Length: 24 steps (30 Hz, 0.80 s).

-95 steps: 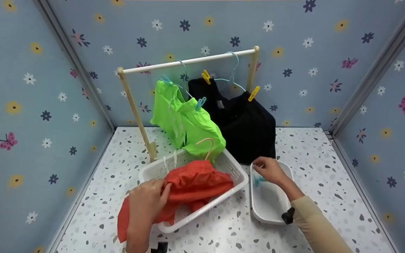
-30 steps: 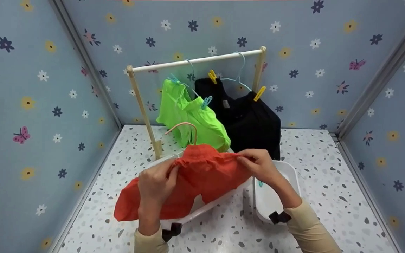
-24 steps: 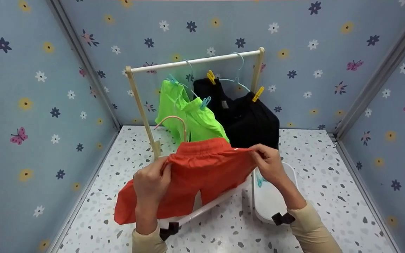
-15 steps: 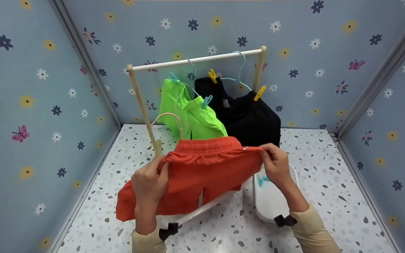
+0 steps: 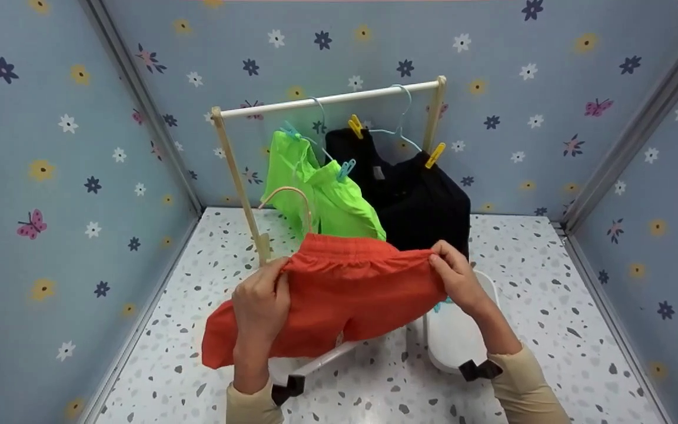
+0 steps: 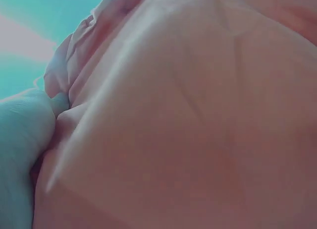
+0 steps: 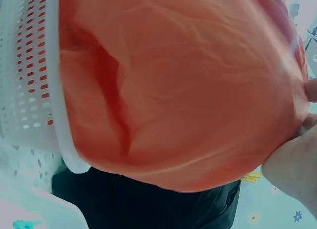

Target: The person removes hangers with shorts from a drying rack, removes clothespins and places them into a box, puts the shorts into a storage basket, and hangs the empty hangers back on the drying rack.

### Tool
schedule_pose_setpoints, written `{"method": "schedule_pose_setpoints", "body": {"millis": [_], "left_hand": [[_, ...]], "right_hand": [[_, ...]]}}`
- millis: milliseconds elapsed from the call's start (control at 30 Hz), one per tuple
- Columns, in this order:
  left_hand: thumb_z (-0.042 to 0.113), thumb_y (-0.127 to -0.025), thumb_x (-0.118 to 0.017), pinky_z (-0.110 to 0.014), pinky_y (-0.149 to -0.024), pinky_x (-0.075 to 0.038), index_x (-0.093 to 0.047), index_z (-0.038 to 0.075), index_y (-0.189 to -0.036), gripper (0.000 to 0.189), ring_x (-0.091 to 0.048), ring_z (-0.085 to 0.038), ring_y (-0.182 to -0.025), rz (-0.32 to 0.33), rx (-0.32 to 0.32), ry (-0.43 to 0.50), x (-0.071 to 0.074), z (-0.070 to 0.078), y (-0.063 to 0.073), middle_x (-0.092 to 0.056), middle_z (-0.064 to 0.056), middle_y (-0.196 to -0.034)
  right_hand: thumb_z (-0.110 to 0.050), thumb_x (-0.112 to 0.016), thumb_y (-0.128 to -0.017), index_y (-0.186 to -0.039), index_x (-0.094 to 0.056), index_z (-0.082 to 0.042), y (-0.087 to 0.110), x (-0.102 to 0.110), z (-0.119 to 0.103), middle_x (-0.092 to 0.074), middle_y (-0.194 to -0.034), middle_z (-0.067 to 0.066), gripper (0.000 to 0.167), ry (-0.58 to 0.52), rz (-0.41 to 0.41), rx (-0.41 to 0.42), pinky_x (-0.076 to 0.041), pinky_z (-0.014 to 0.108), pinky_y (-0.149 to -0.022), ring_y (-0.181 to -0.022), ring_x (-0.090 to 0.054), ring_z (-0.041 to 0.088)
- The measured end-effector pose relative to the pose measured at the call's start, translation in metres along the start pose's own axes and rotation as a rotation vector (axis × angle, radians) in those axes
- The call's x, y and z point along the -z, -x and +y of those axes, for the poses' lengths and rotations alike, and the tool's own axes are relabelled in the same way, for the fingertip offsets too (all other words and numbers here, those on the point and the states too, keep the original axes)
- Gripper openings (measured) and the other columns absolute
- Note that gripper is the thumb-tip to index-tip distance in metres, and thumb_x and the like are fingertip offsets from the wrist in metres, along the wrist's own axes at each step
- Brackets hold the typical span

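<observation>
Red shorts (image 5: 362, 294) with a gathered elastic waistband are stretched between my two hands in the head view. My left hand (image 5: 261, 300) pinches the waistband's left corner between thumb and fingers. At the opposite corner my right hand (image 5: 459, 280) pinches the waistband the same way. A pink hanger hook (image 5: 292, 191) sticks up behind the waistband at the left; the rest of that hanger is hidden by the cloth. Below the shorts shows the rim of a white basket (image 5: 327, 358), mostly covered; its slotted wall (image 7: 34, 65) appears in the right wrist view.
A rack with a white rail (image 5: 333, 101) stands behind. Bright green shorts (image 5: 339, 200) hang there from blue clothespins (image 5: 346, 169), beside a black garment (image 5: 427, 206) with yellow clothespins (image 5: 435, 156). A white tray (image 5: 457, 341) with blue clothespins lies at the right.
My right hand has left the white tray and taken the waistband's right corner. The shorts were lifted from the basket and spread wide, then lowered slightly; the pink hook moved up and left with them.
</observation>
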<state>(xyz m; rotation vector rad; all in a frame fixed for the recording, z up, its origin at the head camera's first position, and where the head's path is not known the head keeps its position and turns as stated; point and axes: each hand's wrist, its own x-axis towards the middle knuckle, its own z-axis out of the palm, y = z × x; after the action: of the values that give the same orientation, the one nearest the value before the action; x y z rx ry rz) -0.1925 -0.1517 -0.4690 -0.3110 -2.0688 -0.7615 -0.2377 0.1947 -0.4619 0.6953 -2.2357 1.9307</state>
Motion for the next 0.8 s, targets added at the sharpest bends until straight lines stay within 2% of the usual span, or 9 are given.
{"method": "schedule_pose_setpoints", "body": {"millis": [67, 167, 233, 300, 367, 500, 633, 700, 800], "left_hand": [[0.005, -0.088, -0.063, -0.04, -0.055, -0.051, -0.07, 0.008, -0.097, 0.012, -0.065, -0.025, -0.069, -0.029, 0.015, 0.012, 0.0, 0.001, 0.0, -0.069, -0.005, -0.087], [0.007, -0.09, -0.06, -0.036, -0.049, -0.046, -0.066, 0.009, -0.096, 0.009, -0.059, -0.021, -0.061, -0.079, 0.04, 0.012, 0.0, 0.0, -0.002, -0.064, -0.002, -0.088], [0.007, -0.09, -0.059, -0.033, -0.046, -0.042, -0.065, 0.01, -0.098, 0.011, -0.056, -0.019, -0.057, -0.117, 0.053, 0.003, 0.002, -0.001, -0.002, -0.064, -0.001, -0.089], [0.006, -0.09, -0.058, -0.032, -0.044, -0.038, -0.063, 0.01, -0.099, 0.011, -0.052, -0.017, -0.052, -0.142, 0.058, 0.002, 0.004, -0.003, -0.002, -0.064, -0.001, -0.083], [0.004, -0.089, -0.058, -0.031, -0.043, -0.035, -0.061, 0.009, -0.101, 0.013, -0.047, -0.015, -0.049, -0.153, 0.06, 0.008, 0.006, -0.003, -0.002, -0.063, -0.002, -0.074], [-0.001, -0.086, -0.057, -0.029, -0.042, -0.029, -0.055, 0.008, -0.103, 0.019, -0.036, -0.012, -0.046, -0.178, 0.074, 0.038, 0.01, -0.004, 0.0, -0.053, 0.001, -0.063], [0.001, -0.081, -0.058, -0.03, -0.042, -0.032, -0.059, 0.01, -0.111, 0.031, -0.038, -0.01, -0.048, -0.219, 0.125, 0.102, 0.013, -0.004, -0.001, -0.054, 0.004, -0.068], [0.005, -0.079, -0.061, -0.031, -0.045, -0.036, -0.064, 0.012, -0.112, 0.034, -0.045, -0.01, -0.053, -0.229, 0.138, 0.117, 0.015, -0.004, -0.002, -0.059, 0.005, -0.074], [0.012, -0.08, -0.066, -0.033, -0.054, -0.043, -0.07, 0.014, -0.108, 0.028, -0.055, -0.011, -0.065, -0.233, 0.119, 0.113, 0.016, -0.005, -0.002, -0.067, 0.003, -0.085]], "right_hand": [[-0.02, -0.04, -0.106, -0.1, -0.053, 0.003, -0.001, 0.001, 0.0, -0.052, -0.094, 0.012, 0.027, -0.008, -0.057, -0.071, -0.043, 0.03, -0.071, -0.08, -0.052, 0.021], [-0.035, -0.041, -0.105, -0.122, -0.054, 0.002, -0.004, 0.002, -0.001, -0.054, -0.118, 0.012, 0.043, -0.096, -0.189, -0.207, -0.042, 0.036, -0.086, -0.102, -0.054, 0.025], [-0.042, -0.044, -0.103, -0.133, -0.052, -0.004, -0.007, 0.002, 0.001, -0.05, -0.132, 0.01, 0.049, -0.132, -0.272, -0.31, -0.043, 0.039, -0.089, -0.112, -0.051, 0.027], [-0.045, -0.047, -0.101, -0.138, -0.05, -0.008, -0.009, 0.001, 0.004, -0.049, -0.137, 0.01, 0.052, -0.164, -0.362, -0.39, -0.044, 0.041, -0.09, -0.114, -0.05, 0.028], [-0.044, -0.05, -0.1, -0.137, -0.053, -0.011, -0.01, 0.0, 0.008, -0.051, -0.132, 0.008, 0.05, -0.152, -0.407, -0.437, -0.045, 0.038, -0.087, -0.11, -0.051, 0.025], [-0.033, -0.058, -0.097, -0.125, -0.059, -0.007, -0.01, -0.005, 0.016, -0.058, -0.112, 0.004, 0.038, -0.132, -0.429, -0.419, -0.045, 0.03, -0.08, -0.094, -0.055, 0.018], [-0.023, -0.061, -0.096, -0.1, -0.057, -0.006, -0.012, -0.012, 0.018, -0.051, -0.086, 0.002, 0.017, -0.153, -0.313, -0.304, -0.042, 0.027, -0.065, -0.076, -0.051, 0.015], [-0.021, -0.06, -0.097, -0.092, -0.054, -0.007, -0.014, -0.014, 0.018, -0.046, -0.078, 0.0, 0.016, -0.182, -0.237, -0.247, -0.039, 0.026, -0.06, -0.07, -0.048, 0.013], [-0.023, -0.057, -0.099, -0.089, -0.053, -0.01, -0.017, -0.015, 0.018, -0.043, -0.074, -0.001, 0.017, -0.244, -0.187, -0.205, -0.037, 0.025, -0.056, -0.066, -0.046, 0.012]]}}
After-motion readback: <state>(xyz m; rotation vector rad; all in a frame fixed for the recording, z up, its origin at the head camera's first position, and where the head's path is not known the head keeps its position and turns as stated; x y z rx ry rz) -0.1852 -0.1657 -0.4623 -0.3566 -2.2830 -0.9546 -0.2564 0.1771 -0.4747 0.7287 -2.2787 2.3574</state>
